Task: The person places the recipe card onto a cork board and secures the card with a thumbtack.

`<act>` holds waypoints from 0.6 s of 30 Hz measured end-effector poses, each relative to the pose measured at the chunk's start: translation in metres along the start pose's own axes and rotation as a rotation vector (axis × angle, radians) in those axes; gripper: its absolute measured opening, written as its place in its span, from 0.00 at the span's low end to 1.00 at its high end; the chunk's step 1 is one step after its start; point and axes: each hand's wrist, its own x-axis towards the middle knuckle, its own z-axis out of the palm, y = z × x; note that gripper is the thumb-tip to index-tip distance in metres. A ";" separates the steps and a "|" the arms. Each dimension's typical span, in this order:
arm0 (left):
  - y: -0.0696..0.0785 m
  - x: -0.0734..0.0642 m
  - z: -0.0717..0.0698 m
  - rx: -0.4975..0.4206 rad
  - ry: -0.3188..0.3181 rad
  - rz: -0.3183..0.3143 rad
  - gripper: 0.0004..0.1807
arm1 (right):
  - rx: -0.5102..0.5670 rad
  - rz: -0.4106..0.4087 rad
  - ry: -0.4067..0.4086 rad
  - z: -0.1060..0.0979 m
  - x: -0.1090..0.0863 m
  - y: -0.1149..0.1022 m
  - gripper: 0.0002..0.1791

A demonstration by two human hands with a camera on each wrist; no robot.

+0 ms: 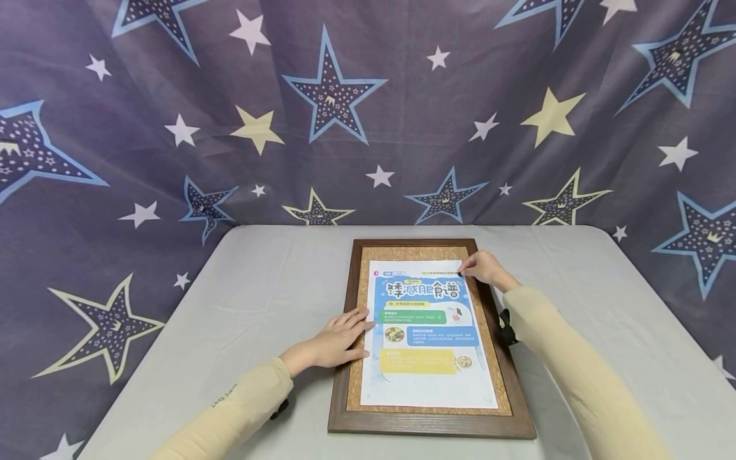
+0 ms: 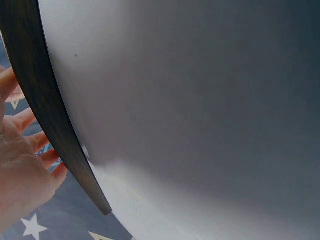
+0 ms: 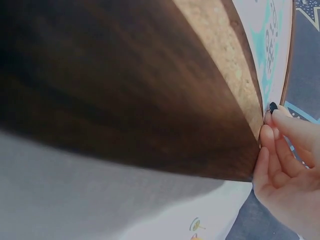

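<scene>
Poster [image 1: 428, 335] flat on corkboard [image 1: 431, 421], pin [image 3: 273, 107] at upper right corner.
From my remote feed I note the corkboard lying on the counter [image 1: 276, 268]. Left hand [image 1: 336, 338]: fingers spread, extended across the corkboard's left rim, tips at the poster's edge. Right hand [image 1: 487, 267]: thumb and fingers pinching the small black pin at that corner.

colourful poster [image 1: 428, 332] flat on corkboard [image 1: 414, 253]; black object [image 3: 273, 107] at corner
</scene>
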 end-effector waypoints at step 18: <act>0.000 0.000 0.001 -0.009 -0.006 -0.010 0.31 | 0.070 -0.008 -0.005 -0.059 -0.075 -0.165 0.08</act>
